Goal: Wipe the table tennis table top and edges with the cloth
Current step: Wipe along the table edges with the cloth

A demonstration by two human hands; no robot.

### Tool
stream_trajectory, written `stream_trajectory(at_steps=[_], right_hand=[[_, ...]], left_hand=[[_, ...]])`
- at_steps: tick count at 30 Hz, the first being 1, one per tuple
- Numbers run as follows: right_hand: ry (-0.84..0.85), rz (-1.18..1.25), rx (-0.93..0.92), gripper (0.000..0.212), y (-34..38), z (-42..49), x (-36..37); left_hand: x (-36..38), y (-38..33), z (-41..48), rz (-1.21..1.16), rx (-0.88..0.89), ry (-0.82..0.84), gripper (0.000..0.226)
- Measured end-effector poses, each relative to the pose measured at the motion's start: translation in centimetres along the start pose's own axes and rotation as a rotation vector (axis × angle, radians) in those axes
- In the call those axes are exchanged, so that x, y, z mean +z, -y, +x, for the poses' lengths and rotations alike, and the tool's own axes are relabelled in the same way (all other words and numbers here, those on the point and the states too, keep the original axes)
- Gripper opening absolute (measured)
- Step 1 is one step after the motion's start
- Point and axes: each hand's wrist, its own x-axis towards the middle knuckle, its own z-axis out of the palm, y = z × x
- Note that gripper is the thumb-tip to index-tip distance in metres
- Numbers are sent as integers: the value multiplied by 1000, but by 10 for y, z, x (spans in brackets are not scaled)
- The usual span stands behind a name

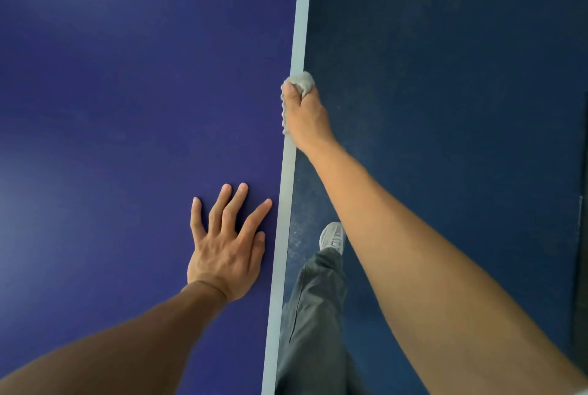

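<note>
a person looks down along the side of a dark blue table tennis bench [127,108] that fills the left of the frame, its pale grey-white edge stripe [299,28] running from the top centre down to the bottom centre. the right hand [304,114], just right of centre, has its grip closed around a crumpled light grey cloth [302,81] pressed on that edge. the left hand [227,251], lower centre, lies flat and empty on the blue top, fingers spread, near the stripe. dark blue floor [445,76], a grey trouser leg [318,315] and a pale shoe [332,237] fill the right. the work looks to be at the edge stage; the stripe above the cloth seems unwiped, and whether the top is done cannot be told.
</note>
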Motion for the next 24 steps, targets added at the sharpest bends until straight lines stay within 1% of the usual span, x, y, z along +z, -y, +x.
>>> stream_trajectory(at_steps=[1,4,5,7,8,10,13,17,20,22,23,24], right_hand=[[3,5,21,33,-9,-12,2],[9,106,45,12,-45,-62,12],[14,107,53,17,-57,-80,15],[39,53,88,44,-78,-113,21],[49,29,126,51,-82,-126,22],[61,18,174,49,-84,-134,22],[58,72,126,32,-61,-96,17],[-8,92,36,26,0,2,8],[22,46,-47,17,44,61,-8],[49,47,-50,17,54,81,-18],[56,47,-37,20,54,82,-19],[55,48,-21,27,51,79,-18]], left_hand=[[-1,-1,1,0,-2,4,51],[-2,-3,2,10,-9,24,51],[-2,-3,2,13,-10,30,51],[-3,-2,3,29,-11,43,52],[-3,-2,3,37,-11,51,52],[-4,-2,3,40,-16,63,52],[-4,-3,3,40,-27,65,52],[-3,-2,4,26,-44,43,50],[-2,-5,4,16,-57,11,49],[-1,-5,5,29,-54,-7,48],[-1,-5,5,41,-51,-16,48],[-1,-6,6,53,-48,-22,47]])
